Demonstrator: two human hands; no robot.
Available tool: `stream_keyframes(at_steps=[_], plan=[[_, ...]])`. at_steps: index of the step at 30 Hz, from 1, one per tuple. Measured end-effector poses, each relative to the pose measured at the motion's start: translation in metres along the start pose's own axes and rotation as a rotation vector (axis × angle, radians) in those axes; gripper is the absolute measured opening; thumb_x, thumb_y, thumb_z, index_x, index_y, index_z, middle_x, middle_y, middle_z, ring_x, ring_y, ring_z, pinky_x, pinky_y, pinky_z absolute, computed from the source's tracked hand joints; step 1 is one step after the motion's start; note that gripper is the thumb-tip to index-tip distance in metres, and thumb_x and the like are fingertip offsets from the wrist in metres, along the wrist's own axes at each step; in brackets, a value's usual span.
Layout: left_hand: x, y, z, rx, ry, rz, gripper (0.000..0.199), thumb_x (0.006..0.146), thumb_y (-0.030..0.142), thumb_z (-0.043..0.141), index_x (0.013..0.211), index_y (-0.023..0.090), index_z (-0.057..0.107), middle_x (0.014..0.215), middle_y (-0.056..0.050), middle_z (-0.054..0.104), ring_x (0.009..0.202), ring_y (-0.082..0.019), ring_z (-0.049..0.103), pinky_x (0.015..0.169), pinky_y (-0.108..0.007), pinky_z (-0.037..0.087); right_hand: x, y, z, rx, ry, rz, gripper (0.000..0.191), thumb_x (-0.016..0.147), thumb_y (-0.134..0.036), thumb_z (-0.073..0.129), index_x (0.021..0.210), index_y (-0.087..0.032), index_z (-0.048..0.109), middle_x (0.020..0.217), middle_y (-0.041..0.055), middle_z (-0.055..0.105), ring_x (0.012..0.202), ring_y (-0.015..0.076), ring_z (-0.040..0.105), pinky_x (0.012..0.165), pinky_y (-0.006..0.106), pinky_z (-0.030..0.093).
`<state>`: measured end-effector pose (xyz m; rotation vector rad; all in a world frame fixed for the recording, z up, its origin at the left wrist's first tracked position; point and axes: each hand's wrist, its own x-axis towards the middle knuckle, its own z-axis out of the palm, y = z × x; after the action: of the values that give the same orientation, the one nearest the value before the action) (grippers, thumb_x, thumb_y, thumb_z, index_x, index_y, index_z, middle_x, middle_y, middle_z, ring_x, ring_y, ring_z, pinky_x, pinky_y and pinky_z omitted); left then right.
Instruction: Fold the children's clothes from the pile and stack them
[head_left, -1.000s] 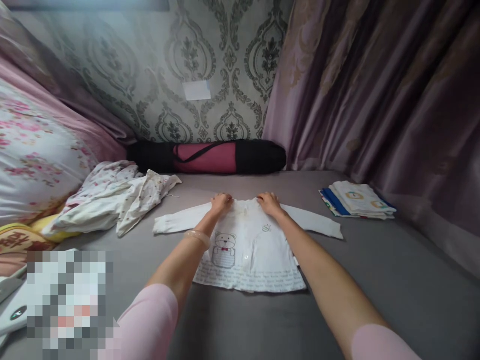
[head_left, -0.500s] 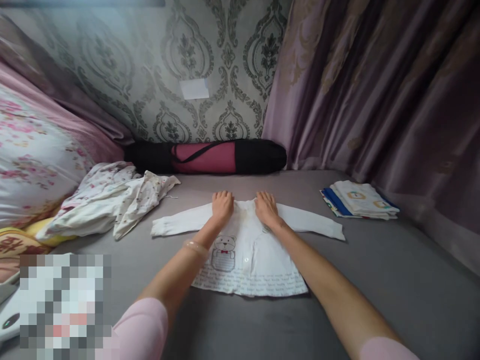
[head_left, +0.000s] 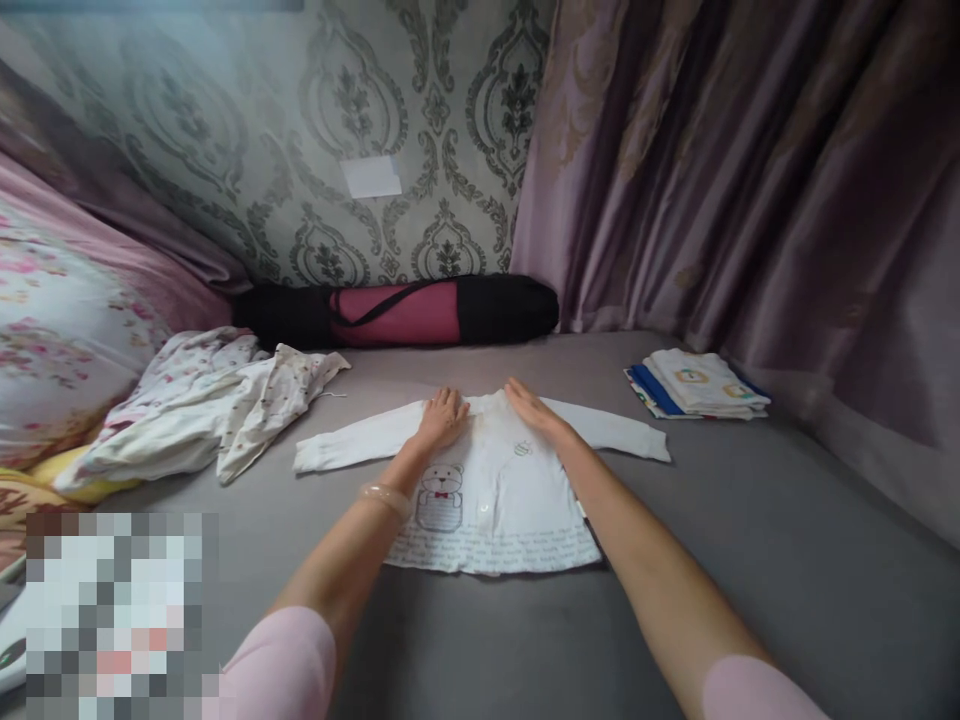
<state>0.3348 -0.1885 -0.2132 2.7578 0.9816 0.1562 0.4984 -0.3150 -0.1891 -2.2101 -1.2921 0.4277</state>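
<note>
A small white long-sleeved shirt (head_left: pixel 517 500) lies spread flat, both sleeves stretched out sideways, with a bear print on its front and rows of lettering along the hem. My left hand (head_left: pixel 444 415) rests on the shirt's left shoulder, palm down and fingers extended. On the other side of the collar, my right hand (head_left: pixel 534 408) lies on the right shoulder with its fingers straight and tilted onto its edge. Neither hand grips the cloth. My forearms cover part of the shirt's two sides.
The shirt is on a grey bed sheet (head_left: pixel 465 650). Folded clothes (head_left: pixel 701 383) are stacked at the right, and rumpled clothes (head_left: pixel 225 400) lie at the left. A black and maroon long bag (head_left: pixel 397 312) runs along the wall. A floral pillow (head_left: pixel 67 340) stands far left.
My right hand has turned from palm-down to a more edge-on pose at the shoulder. My left hand has stayed on the shirt. The whole view has shifted slightly.
</note>
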Motion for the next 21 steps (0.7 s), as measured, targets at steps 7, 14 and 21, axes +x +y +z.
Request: stream_keyframes(at_steps=[7,14,21], plan=[[0.002,0.046,0.008,-0.117,0.078,0.355,0.046,0.094,0.024,0.035,0.137,0.009,0.041,0.145,-0.019,0.043,0.137,-0.027,0.036,0.112,-0.044,0.030,-0.039,0.075,-0.089,0.002,0.222,0.252,0.035,0.090,-0.024,0.044,0.112,-0.012,0.068,0.110,0.0110,0.071,0.103,0.0205,0.064,0.087,0.028,0.047],[0.016,0.096,0.031,-0.215,0.012,0.447,0.043,0.088,0.013,0.039,0.130,0.009,0.049,0.138,-0.019,0.050,0.132,-0.027,0.043,0.110,-0.043,0.035,-0.082,0.133,-0.129,-0.249,0.194,0.724,0.021,0.077,-0.024,0.062,0.091,-0.015,0.074,0.097,0.0155,0.072,0.097,0.0258,0.067,0.081,0.031,0.049],[0.009,0.117,0.041,-0.183,0.008,0.342,0.047,0.094,0.020,0.032,0.138,0.004,0.041,0.147,-0.020,0.039,0.139,-0.029,0.032,0.114,-0.045,0.027,-0.084,0.151,-0.130,-0.159,0.172,0.738,0.022,0.060,-0.022,0.074,0.081,-0.016,0.073,0.080,0.0097,0.072,0.076,0.0214,0.068,0.065,0.027,0.050]])
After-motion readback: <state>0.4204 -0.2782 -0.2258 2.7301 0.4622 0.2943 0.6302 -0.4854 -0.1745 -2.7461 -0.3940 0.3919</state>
